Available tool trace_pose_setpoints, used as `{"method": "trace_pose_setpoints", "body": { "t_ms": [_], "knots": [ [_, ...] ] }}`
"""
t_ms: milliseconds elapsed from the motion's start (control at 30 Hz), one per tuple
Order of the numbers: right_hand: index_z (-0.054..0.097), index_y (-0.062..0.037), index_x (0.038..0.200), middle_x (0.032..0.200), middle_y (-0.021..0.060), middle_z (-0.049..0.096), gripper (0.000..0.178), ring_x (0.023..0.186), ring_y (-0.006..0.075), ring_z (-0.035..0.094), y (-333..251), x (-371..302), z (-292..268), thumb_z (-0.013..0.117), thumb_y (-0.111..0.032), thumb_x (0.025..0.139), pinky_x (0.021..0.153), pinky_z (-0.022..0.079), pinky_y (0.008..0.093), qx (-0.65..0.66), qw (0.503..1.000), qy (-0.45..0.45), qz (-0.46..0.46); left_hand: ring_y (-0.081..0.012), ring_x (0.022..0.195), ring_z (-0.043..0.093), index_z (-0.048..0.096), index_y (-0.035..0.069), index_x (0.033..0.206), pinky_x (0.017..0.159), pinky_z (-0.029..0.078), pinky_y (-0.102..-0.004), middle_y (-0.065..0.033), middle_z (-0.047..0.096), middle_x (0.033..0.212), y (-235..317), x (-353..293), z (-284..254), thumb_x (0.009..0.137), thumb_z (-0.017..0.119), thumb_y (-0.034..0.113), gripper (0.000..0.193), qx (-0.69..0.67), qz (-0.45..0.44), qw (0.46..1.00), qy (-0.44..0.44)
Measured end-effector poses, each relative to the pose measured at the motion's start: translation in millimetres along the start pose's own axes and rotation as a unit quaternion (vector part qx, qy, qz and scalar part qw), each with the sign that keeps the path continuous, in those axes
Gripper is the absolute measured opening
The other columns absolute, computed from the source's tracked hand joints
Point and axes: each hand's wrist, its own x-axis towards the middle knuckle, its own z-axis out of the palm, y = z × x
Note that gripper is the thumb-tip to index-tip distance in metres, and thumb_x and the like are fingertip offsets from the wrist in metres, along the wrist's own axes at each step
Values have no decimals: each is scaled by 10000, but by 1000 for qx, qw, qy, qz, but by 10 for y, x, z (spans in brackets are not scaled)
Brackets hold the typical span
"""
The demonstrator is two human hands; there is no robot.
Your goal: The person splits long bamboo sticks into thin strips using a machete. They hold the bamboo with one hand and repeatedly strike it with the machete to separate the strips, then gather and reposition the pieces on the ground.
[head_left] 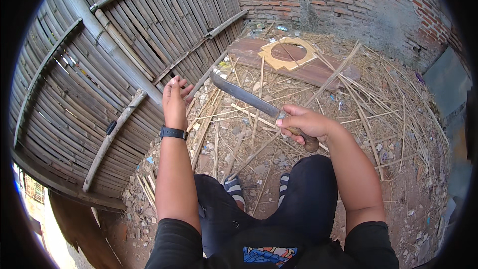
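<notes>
My right hand [303,122] is wrapped around the handle of a machete [246,98]. Its dark, slightly curved blade points up and to the left, across the space between my hands. The rounded wooden butt of the handle sticks out below my fingers. My left hand [176,100] is raised beside the bamboo wall, palm turned inward, fingers loosely bent and apart. Nothing shows in it, and it is clear of the blade tip. Below both hands, thin bamboo strips [255,124] lie scattered over the dirt between and beyond my feet.
A bamboo slat wall [124,35] with pole braces rises at the left. Ahead, a yellowish board with a round hole [274,59] rests on a brown plank [244,52]. Behind them stands a brick wall [348,0]. Grey sheets [448,82] lean at the right.
</notes>
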Motion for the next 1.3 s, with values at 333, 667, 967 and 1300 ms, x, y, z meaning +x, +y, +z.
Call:
{"method": "trace_pose_setpoints", "body": {
  "t_ms": [333,667,967,1300],
  "knots": [
    [491,-96,1137,787,6,536,273,555,84,486,685,428,-313,621,-289,993,507,430,269,366,858,314,-175,-350,1202,633,514,-65,1384,993,509,-422,-256,599,1347,-3252,-1110,210,929,657,488,730,564,-237,720,-328],
    [528,-48,1051,782,21,520,232,546,80,480,1018,286,-660,531,-279,1044,495,422,258,454,786,362,-214,-322,1398,470,417,107,1493,1130,418,-518,-130,457,1514,-4318,-1669,415,974,611,432,641,657,-325,536,-418],
    [524,5,1090,784,5,494,276,492,38,447,912,443,-552,485,-267,1075,446,404,215,398,820,377,-163,-308,1311,556,543,104,1344,1058,476,-482,-141,536,1423,-4319,-1409,382,1043,510,354,393,649,-255,538,-474],
    [493,-13,1184,806,31,584,413,546,85,541,933,570,-292,745,-187,907,472,442,250,144,892,414,-111,-396,853,703,591,30,1039,769,557,-502,-201,717,917,-1710,233,292,970,583,323,301,716,106,579,-375]
  ]
}}
